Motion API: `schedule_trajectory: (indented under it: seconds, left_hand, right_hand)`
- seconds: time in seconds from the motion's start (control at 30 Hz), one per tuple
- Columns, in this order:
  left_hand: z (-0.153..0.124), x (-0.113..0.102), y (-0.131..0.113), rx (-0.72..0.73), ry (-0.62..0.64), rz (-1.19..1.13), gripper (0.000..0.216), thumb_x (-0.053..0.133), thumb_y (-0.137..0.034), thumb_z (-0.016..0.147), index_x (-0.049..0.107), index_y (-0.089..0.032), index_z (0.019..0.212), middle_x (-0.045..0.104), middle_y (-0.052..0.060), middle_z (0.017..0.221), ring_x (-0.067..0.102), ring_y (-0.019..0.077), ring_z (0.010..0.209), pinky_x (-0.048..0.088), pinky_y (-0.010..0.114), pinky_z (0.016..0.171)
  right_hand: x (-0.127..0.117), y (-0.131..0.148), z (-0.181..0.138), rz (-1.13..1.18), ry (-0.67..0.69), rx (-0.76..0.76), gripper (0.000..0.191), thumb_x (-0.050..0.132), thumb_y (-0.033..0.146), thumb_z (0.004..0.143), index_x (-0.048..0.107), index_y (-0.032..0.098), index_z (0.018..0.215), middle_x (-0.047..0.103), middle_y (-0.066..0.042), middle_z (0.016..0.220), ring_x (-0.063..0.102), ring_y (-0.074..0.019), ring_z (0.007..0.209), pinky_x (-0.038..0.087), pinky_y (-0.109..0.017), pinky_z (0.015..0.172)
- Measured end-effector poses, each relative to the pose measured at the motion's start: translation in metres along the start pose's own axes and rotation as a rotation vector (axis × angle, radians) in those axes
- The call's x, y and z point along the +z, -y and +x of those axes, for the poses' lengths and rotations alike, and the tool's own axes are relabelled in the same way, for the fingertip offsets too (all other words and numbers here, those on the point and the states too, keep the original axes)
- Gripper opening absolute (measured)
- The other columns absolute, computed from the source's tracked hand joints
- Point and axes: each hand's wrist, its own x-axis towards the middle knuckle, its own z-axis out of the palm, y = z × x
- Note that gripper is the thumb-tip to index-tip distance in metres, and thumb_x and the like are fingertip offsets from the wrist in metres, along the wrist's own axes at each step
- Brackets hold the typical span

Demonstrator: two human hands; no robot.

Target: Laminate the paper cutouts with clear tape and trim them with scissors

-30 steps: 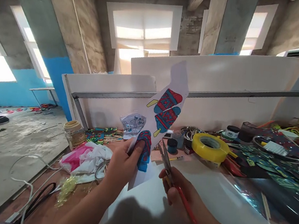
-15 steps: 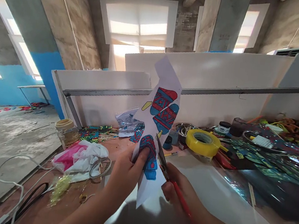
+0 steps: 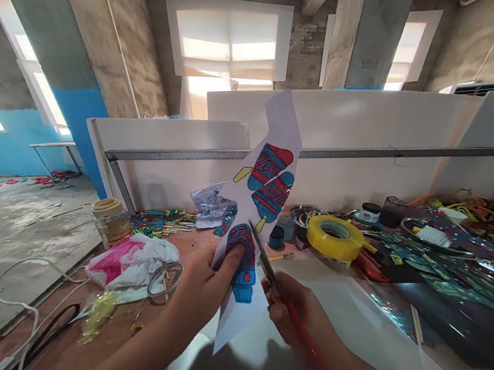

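Note:
My left hand (image 3: 204, 285) pinches a white paper strip (image 3: 267, 169) printed with red and blue ice-lolly drawings, held upright above the table. The thumb rests on the lowest drawing. My right hand (image 3: 298, 314) grips red-handled scissors (image 3: 264, 262). Their blades sit at the strip's right edge, beside the lowest drawing. A small black-and-white cutout (image 3: 210, 207) shows behind the strip.
A yellow tape roll (image 3: 334, 236), small paint pots (image 3: 370, 212) and shiny foil scraps (image 3: 448, 264) crowd the right of the table. A pink and white plastic bag (image 3: 132, 261), a jar (image 3: 110, 219) and cables (image 3: 33, 315) lie left. A large white sheet (image 3: 372, 338) lies under my hands.
The scissors have closed in from beside the strip to its right edge. The strip shifted slightly left and its lower end came nearer. The view also moved a little.

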Motion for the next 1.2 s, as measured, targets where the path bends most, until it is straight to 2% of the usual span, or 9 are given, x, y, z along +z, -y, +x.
schedule_trajectory:
  seconds: [0.1,0.3,0.37,0.5,0.63,0.77,0.9,1.07,1.2]
  left_hand:
    - [-0.002,0.001,-0.004,-0.059,-0.024,-0.056,0.036,0.057,-0.047,0.091,0.06,-0.019,0.069,0.054,-0.002,0.061,0.046,0.0131,0.057,0.036,0.023,0.053]
    - [-0.004,0.001,-0.008,-0.109,-0.002,-0.076,0.04,0.058,-0.05,0.091,0.056,-0.018,0.068,0.05,-0.003,0.059,0.042,0.0119,0.056,0.034,0.023,0.053]
    - [-0.003,-0.002,-0.009,-0.118,0.027,-0.091,0.039,0.059,-0.05,0.09,0.057,-0.018,0.069,0.051,-0.003,0.061,0.044,0.0124,0.057,0.035,0.023,0.053]
    - [0.003,-0.009,-0.01,-0.089,0.177,-0.075,0.034,0.059,-0.046,0.09,0.055,-0.019,0.069,0.052,-0.003,0.064,0.045,0.0127,0.059,0.037,0.023,0.053]
    - [0.01,-0.019,-0.006,0.008,0.327,0.013,0.034,0.053,-0.044,0.094,0.054,-0.019,0.07,0.056,-0.001,0.068,0.049,0.0132,0.063,0.041,0.023,0.056]
    - [0.013,-0.025,-0.003,0.004,0.409,0.018,0.036,0.052,-0.046,0.096,0.053,-0.02,0.071,0.057,-0.001,0.067,0.05,0.0132,0.061,0.043,0.022,0.054]
    - [0.01,-0.02,-0.006,-0.066,0.384,-0.078,0.035,0.058,-0.046,0.092,0.055,-0.019,0.071,0.058,-0.001,0.069,0.052,0.0127,0.062,0.044,0.022,0.055]
    - [0.002,-0.009,-0.014,-0.226,0.279,-0.259,0.033,0.068,-0.047,0.085,0.058,-0.018,0.071,0.056,-0.004,0.062,0.047,0.0098,0.055,0.04,0.021,0.052]
    - [-0.001,-0.007,-0.018,-0.237,0.247,-0.303,0.034,0.072,-0.047,0.082,0.06,-0.018,0.07,0.056,-0.005,0.061,0.046,0.009,0.055,0.039,0.019,0.052]
  right_hand:
    - [0.001,0.006,-0.001,0.0,0.003,0.02,0.072,0.064,0.09,0.067,0.057,0.021,0.085,0.05,0.003,0.066,0.038,-0.0133,0.059,0.028,-0.027,0.054]
    - [0.005,0.012,-0.002,-0.004,-0.005,0.096,0.085,0.058,0.1,0.056,0.057,0.02,0.087,0.042,0.005,0.065,0.034,-0.0122,0.058,0.025,-0.026,0.051]
    - [0.004,0.011,-0.002,0.004,0.018,0.068,0.086,0.055,0.1,0.059,0.057,0.02,0.091,0.042,0.005,0.065,0.034,-0.0122,0.058,0.026,-0.026,0.052]
    - [0.001,0.016,-0.003,-0.001,0.061,-0.007,0.081,0.049,0.096,0.072,0.057,0.02,0.1,0.035,0.007,0.066,0.029,-0.011,0.056,0.024,-0.025,0.049]
    - [0.0,0.022,-0.004,-0.01,0.042,0.003,0.082,0.049,0.096,0.071,0.058,0.02,0.099,0.036,0.007,0.067,0.028,-0.0103,0.056,0.023,-0.024,0.048]
    - [0.003,0.021,-0.005,0.058,0.044,-0.009,0.081,0.051,0.096,0.071,0.058,0.02,0.097,0.039,0.006,0.067,0.03,-0.0103,0.054,0.026,-0.025,0.048]
    - [0.007,0.018,-0.008,0.133,0.09,-0.013,0.079,0.048,0.094,0.075,0.056,0.019,0.101,0.036,0.008,0.064,0.028,-0.0086,0.048,0.023,-0.024,0.044]
    - [0.006,0.017,-0.009,0.151,0.109,-0.025,0.078,0.048,0.092,0.077,0.056,0.019,0.105,0.038,0.008,0.063,0.032,-0.0094,0.049,0.03,-0.024,0.046]
    - [0.004,0.017,-0.008,0.152,0.151,-0.07,0.077,0.047,0.091,0.079,0.054,0.02,0.106,0.035,0.009,0.063,0.032,-0.0103,0.049,0.027,-0.025,0.047]
